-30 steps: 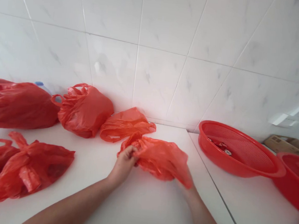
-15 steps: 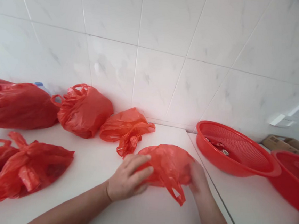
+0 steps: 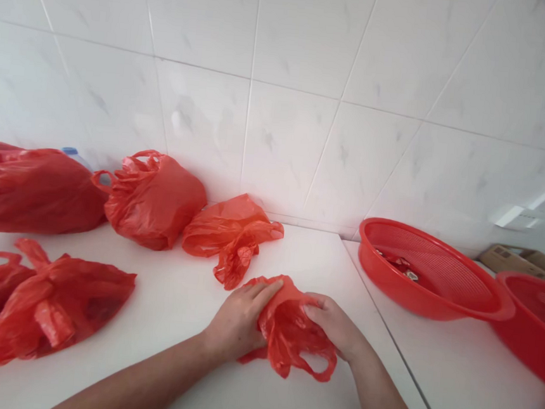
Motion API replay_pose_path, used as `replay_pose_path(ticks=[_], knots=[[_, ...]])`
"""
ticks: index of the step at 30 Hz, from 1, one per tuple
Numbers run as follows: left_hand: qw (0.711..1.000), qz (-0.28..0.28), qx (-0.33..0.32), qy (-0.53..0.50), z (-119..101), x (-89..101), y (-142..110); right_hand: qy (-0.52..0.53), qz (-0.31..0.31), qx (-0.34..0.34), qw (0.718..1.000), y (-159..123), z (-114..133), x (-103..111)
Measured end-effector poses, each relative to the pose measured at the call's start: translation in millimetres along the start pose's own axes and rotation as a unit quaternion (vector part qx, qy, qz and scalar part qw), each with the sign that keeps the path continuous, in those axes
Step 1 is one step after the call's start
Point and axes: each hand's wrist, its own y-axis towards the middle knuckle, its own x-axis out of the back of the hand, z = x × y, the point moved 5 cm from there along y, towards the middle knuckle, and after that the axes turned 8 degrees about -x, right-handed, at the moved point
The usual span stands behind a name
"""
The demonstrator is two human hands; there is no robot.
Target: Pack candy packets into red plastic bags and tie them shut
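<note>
Both my hands hold one crumpled red plastic bag [image 3: 289, 336] on the white counter [image 3: 168, 303]. My left hand [image 3: 240, 322] grips its left side, fingers curled over the top. On the bag's right side my right hand [image 3: 333, 324] pinches the plastic. A handle loop of the bag hangs toward me between the two hands.
Several more red plastic bags lie behind and left: a flat one [image 3: 232, 233], a full knotted one [image 3: 153, 200], a large one [image 3: 30, 189] and a bunch [image 3: 39, 308] at the near left. A red colander basket [image 3: 433, 276] and a second basket [image 3: 537, 317] stand right. Tiled wall behind.
The bag was spread wider between my hands; now both hands have come together and bunched it into a smaller wad nearer to me.
</note>
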Motion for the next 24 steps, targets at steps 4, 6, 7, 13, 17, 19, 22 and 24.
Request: replay_pose_path(ticks=[4,6,7,13,17,19,22,24], knots=[[0.957,-0.072,0.166,-0.226,19.4,7.1,-1.3,-0.027,-0.149,0.015,0.988,0.7,1.9,28.3],[0.916,-0.119,0.231,-0.307,30.2,10.7,-2.4,-0.054,-0.294,0.043,0.953,-4.9,3.8,52.0],[0.9,-0.131,0.251,-0.33,33.8,11.7,-2.3,-0.059,-0.356,0.06,0.931,-9.1,4.7,61.1],[0.854,-0.155,0.303,-0.393,36.3,8.5,-1.8,-0.325,-0.502,0.33,0.73,-38.5,28.5,26.7],[0.835,-0.139,0.285,-0.45,28.7,5.2,-2.4,-0.45,-0.343,0.373,0.735,-19.4,20.1,-32.2],[0.8,-0.132,0.277,-0.516,26.1,4.8,-1.9,-0.41,-0.312,0.323,0.794,-4.7,10.8,-37.3],[0.744,-0.162,0.272,-0.589,31.0,9.2,-0.1,-0.244,-0.297,0.222,0.896,11.6,-4.6,-17.4],[0.727,-0.197,0.27,-0.6,39.7,14.4,1.0,-0.16,-0.278,0.192,0.928,14.9,-10.1,-1.9]])
